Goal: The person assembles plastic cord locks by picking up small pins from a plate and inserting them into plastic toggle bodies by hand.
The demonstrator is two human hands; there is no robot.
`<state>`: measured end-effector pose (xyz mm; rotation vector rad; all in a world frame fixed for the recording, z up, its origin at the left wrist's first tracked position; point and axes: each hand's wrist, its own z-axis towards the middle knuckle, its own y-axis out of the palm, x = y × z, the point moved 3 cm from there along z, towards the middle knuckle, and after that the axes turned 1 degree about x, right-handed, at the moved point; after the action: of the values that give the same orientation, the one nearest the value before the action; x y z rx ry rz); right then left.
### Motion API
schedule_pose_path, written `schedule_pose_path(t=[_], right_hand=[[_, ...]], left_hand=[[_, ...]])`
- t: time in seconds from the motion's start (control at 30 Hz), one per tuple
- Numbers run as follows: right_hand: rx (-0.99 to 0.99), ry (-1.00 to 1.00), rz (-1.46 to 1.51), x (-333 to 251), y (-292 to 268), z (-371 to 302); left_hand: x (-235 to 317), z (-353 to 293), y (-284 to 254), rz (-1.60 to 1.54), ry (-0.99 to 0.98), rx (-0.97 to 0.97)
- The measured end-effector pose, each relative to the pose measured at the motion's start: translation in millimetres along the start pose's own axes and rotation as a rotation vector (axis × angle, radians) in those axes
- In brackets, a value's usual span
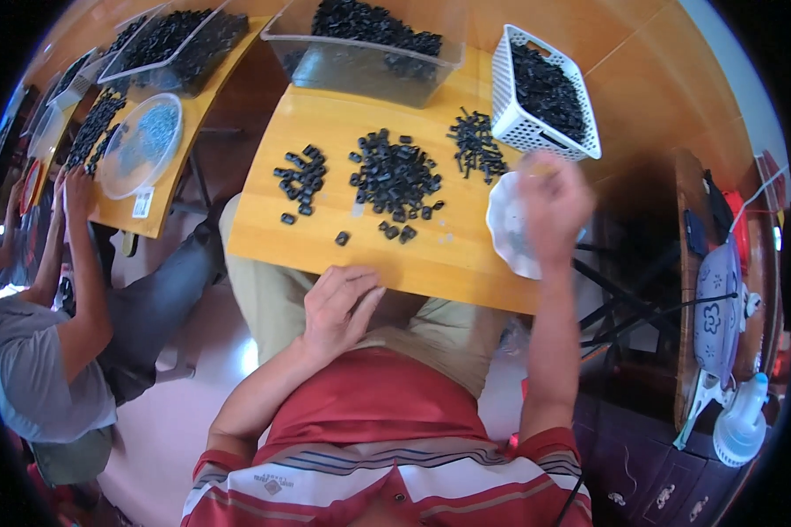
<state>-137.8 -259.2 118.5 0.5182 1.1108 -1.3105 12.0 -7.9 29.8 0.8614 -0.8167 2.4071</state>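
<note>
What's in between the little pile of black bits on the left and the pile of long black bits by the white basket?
The big middle pile of black plastic pieces lies there on the wooden table, seen from the head camera.

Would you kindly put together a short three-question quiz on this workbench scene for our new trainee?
1. True or false: the left hand rests at the near edge of the wooden table, holding nothing that shows.
2. Multiple choice: the blurred right hand is raised over which thing? A) the white dish B) the clear plastic bin C) the white slotted basket
3. Fill in: the small black parts lie on the table in ____ separate piles: a left pile, a middle pile and a right pile.

Key: 1 true; 2 A; 3 three.
</note>
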Motion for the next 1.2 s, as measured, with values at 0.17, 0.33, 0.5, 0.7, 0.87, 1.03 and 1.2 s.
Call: schedule_pose_path(t=[0.17, 0.33, 0.5, 0.7, 0.87, 1.03, 1.2], right_hand=[[0.077, -0.158, -0.554, -11, -8, 62], [-0.137, -0.170, -0.319, -9, 40, 11], [-0.267, -0.028, -0.203, 4, 48, -19], [-0.286, 0.019, -0.344, 9, 16, -31], [-0.269, 0.129, -0.476, 24, -25, -32], [-0.379, 0.187, -0.708, 45, -54, -33], [-0.541, 0.102, -0.876, 51, -52, -35]], left_hand=[[-21, 7, -17, 0.222, -0.004, 0.002], [-34, 17, -23, 0.306, -0.050, -0.039], [-39, 28, -20, 0.372, -0.060, -0.165], [-46, 37, -16, 0.328, -0.102, -0.340], [-43, 39, -17, 0.322, -0.063, -0.372], [-37, 38, -14, 0.313, -0.041, -0.404], [-37, 34, -13, 0.277, -0.030, -0.377]])
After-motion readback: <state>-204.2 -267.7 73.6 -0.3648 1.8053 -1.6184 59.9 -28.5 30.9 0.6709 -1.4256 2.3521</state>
